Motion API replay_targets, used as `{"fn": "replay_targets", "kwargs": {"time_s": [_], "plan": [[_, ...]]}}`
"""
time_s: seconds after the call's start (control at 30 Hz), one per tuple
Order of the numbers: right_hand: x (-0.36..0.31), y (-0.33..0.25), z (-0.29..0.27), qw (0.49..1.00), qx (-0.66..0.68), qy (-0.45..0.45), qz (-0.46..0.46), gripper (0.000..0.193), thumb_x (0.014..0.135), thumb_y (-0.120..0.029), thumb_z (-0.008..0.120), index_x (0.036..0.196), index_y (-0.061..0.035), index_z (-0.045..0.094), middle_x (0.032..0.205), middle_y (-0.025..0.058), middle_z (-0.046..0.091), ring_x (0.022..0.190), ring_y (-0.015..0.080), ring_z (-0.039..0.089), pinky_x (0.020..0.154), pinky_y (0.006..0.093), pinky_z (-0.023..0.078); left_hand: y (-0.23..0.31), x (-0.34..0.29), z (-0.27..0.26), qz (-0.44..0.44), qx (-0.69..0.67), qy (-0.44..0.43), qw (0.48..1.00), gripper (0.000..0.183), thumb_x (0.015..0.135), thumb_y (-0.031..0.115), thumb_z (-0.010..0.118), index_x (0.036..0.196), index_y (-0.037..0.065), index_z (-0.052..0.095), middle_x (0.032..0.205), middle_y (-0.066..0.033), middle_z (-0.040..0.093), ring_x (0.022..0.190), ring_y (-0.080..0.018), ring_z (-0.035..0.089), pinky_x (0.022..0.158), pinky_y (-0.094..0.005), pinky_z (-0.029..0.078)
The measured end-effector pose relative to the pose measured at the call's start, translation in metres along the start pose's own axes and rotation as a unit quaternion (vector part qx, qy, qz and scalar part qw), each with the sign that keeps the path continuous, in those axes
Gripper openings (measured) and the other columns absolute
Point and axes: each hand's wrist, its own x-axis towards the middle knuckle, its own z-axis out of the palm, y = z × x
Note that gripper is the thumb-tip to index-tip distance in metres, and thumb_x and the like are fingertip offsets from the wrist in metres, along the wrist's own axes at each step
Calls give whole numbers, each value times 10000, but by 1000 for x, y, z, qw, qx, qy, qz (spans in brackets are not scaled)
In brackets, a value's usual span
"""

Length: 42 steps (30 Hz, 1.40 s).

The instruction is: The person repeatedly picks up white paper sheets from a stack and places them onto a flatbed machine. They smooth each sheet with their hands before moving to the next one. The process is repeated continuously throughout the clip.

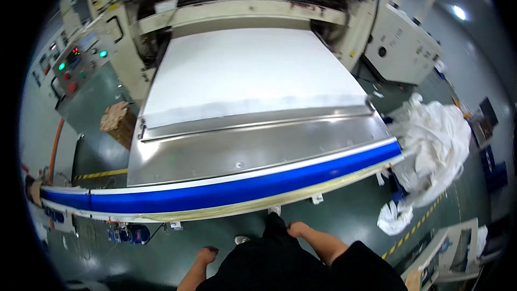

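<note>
My left hand (207, 254) hangs low beside my dark clothing, above the green floor. Its fingertips are dark and small, so their pose is unclear. My right hand (295, 229) is near my leg, with the fingers mostly hidden. Neither hand touches the machine. Ahead of me, a blue conveyor belt (237, 198) with white edges runs crosswise. Beyond it slopes a bare metal plate (237, 164). A wide white sheet (253, 70) lies flat on the machine bed behind that plate, its near edge along a raised metal strip (258, 125).
Crumpled white sheeting (431, 140) is heaped at the right. A brown carton (119, 124) stands left of the plate. Further left is a control panel (81, 62) with lit buttons. A blue motor (129, 234) sits below the belt, and a pale frame (447, 256) stands at lower right.
</note>
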Motion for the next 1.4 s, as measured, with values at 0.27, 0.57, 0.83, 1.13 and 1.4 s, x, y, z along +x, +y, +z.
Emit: {"fn": "replay_targets", "kwargs": {"time_s": [0.27,0.57,0.83,1.13,1.4], "plan": [[31,22,-1,999,-43,20,-21,386,813,-320,448,1082,-107,624,1138,194,587,1016,380,564,883,429,450,41,-5,-13,-40,27,-29,998,346,850,283,448,1131,203,634,1163,-123,599,1067,-324,554,911,-393,448],[29,-22,-57,999,-34,-10,8,403,788,-330,473,1003,-38,650,1074,222,605,1003,380,569,827,441,466,-39,5,65,103,81,4,991,341,834,285,444,1070,156,653,1099,-146,622,990,-335,582,839,-423,466],[29,-9,-45,999,-11,11,-33,376,764,-354,520,990,-78,638,968,164,647,916,363,607,787,430,475,5,-27,40,79,-18,-320,944,182,830,254,543,886,97,617,734,-78,618,610,-214,607,540,-352,502],[41,-10,-37,969,-208,-60,-121,349,762,-295,504,988,-75,653,1074,192,613,999,376,575,841,445,465,42,-112,-1,-82,-437,-179,878,286,903,333,479,1042,127,620,729,-11,584,638,-121,559,570,-279,450],[43,-18,-41,998,-41,50,-17,355,798,-311,475,978,-66,658,1057,195,621,1008,367,577,833,428,465,72,-101,0,-148,-217,43,964,281,871,262,476,806,41,636,749,-147,608,698,-204,583,631,-353,470]]}}
